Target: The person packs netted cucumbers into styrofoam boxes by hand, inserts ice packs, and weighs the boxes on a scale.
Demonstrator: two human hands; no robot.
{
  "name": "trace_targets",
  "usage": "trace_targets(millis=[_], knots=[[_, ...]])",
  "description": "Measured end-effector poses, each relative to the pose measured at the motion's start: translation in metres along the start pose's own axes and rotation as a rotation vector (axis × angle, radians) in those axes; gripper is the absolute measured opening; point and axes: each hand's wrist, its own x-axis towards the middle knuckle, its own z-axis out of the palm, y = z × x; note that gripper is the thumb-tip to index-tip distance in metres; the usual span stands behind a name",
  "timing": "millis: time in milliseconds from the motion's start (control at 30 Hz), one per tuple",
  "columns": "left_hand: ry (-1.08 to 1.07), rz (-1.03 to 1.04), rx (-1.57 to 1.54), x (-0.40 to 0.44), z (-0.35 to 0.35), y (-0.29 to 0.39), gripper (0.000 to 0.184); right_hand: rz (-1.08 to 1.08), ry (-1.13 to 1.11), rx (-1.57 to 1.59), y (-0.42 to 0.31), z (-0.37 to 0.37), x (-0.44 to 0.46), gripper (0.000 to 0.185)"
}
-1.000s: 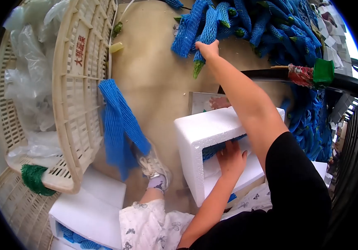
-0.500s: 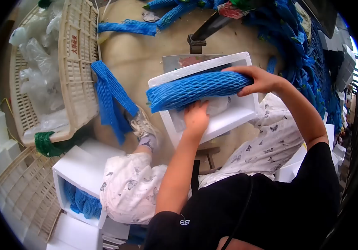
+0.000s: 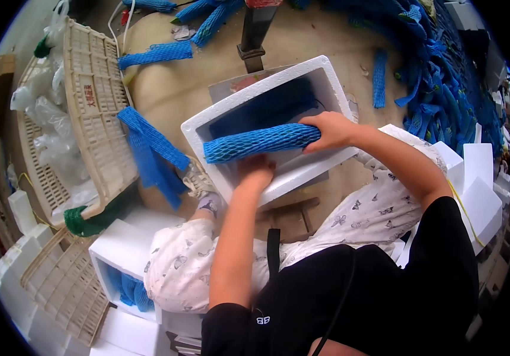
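Note:
My right hand is closed around the right end of a long roll in blue foam netting, with green showing through the mesh. The roll lies crosswise over an open white foam box. My left hand reaches into the box below the roll's left half. Its fingers are blurred and partly hidden under the roll, so their grip cannot be made out. More blue netting lies in shadow along the far inner side of the box.
At the left stands a cream plastic crate with clear plastic bags. Loose blue net sleeves lie beside it. A large heap of blue-netted produce fills the right side. Another foam box sits near my left leg. A metal post rises behind my box.
The netted roll has come lower and nearer the box's near side, uncovering more of the interior. My left hand has moved deeper beneath it. The whole view has shifted slightly.

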Motion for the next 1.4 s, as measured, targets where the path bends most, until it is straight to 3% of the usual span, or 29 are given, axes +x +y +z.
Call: trace_targets(millis=[33,67,133,267,333,467,533,600,633,733,767,800,867,933,967,1000,1067,1100,1133,1167,1200,1233,1267,1333,1367,1400], knots=[[0.147,0.079,-0.050,-0.004,0.002,-0.004,0.049,-0.145,0.306,-0.016,-0.006,0.005,-0.002,0.056],[0.148,0.079,-0.052,-0.002,0.001,-0.009,0.049,-0.290,0.611,-0.034,-0.011,0.009,-0.002,0.049],[0.330,0.212,-0.306,-0.003,0.005,-0.018,0.054,-0.446,0.734,0.034,-0.034,0.001,0.004,0.049],[0.323,0.312,-0.262,-0.001,0.003,-0.027,0.063,-0.366,0.598,0.261,-0.023,0.049,0.041,0.065],[0.242,0.188,-0.216,-0.006,-0.007,-0.017,0.066,-0.025,0.653,-0.177,0.002,0.050,0.037,0.063],[0.276,0.200,-0.168,0.000,0.002,-0.011,0.059,0.029,0.712,-0.152,0.014,0.053,0.048,0.061],[0.324,0.192,-0.181,0.007,-0.004,-0.016,0.057,-0.057,0.788,-0.204,0.021,0.050,0.055,0.060],[0.340,0.220,-0.202,0.003,0.002,-0.014,0.053,-0.106,0.586,0.019,0.015,0.040,0.042,0.059],[0.339,0.219,-0.199,0.003,0.001,-0.014,0.055,-0.112,0.499,-0.024,0.010,0.030,0.032,0.058],[0.404,0.248,-0.200,-0.002,0.000,-0.011,0.059,-0.285,0.684,-0.051,-0.024,0.000,0.005,0.056],[0.243,0.171,-0.243,-0.015,-0.021,-0.002,0.059,-0.288,0.692,-0.038,-0.033,-0.007,-0.004,0.054],[0.257,0.167,-0.235,-0.029,-0.033,0.007,0.059,-0.301,0.703,-0.040,-0.040,-0.007,-0.011,0.054],[0.539,0.487,-1.625,-0.066,-0.047,0.030,0.052,-0.297,0.665,0.159,-0.058,-0.002,-0.027,0.058],[0.665,0.438,-1.967,-0.109,-0.075,0.055,0.052,-0.365,0.530,0.232,-0.098,0.011,-0.039,0.070],[0.675,0.307,-1.948,-0.120,-0.080,0.049,0.051,-0.510,0.494,0.334,-0.119,0.019,-0.046,0.075],[0.833,0.244,-1.909,-0.136,-0.082,0.034,0.049,-0.663,0.454,0.427,-0.133,0.022,-0.051,0.080],[0.943,0.497,-2.049,-0.196,-0.101,0.014,0.056,-0.849,0.160,0.284,-0.139,0.000,-0.070,0.077],[1.029,0.522,-1.877,-0.234,-0.108,-0.002,0.062,-1.011,0.158,0.162,-0.129,-0.003,-0.069,0.066],[1.271,0.324,-1.698,-0.268,-0.111,-0.010,0.053,-1.027,0.228,0.056,-0.116,-0.007,-0.073,0.058],[1.369,0.055,-1.580,-0.303,-0.086,-0.051,0.043,-0.965,0.278,-0.001,-0.097,-0.006,-0.072,0.055],[1.576,-0.264,-1.324,-0.325,-0.081,-0.043,0.027,-0.894,0.336,-0.060,-0.081,-0.003,-0.066,0.052],[1.608,-0.431,-1.200,-0.344,-0.057,-0.053,0.031,-0.776,0.358,-0.047,-0.073,0.000,-0.060,0.051],[1.466,-0.459,-1.133,-0.366,-0.023,-0.060,0.035,-0.642,0.385,-0.029,-0.065,0.003,-0.057,0.050],[0.954,-0.774,-1.298,-0.396,0.043,-0.049,0.048,-0.594,0.468,0.063,-0.061,0.006,-0.057,0.043],[0.672,-0.829,-1.408,-0.414,0.113,-0.073,0.065,-0.584,0.465,0.102,-0.060,0.006,-0.056,0.042],[0.594,-0.748,-1.242,-0.416,0.136,-0.044,0.058,-0.584,0.457,0.138,-0.058,0.005,-0.053,0.040]])
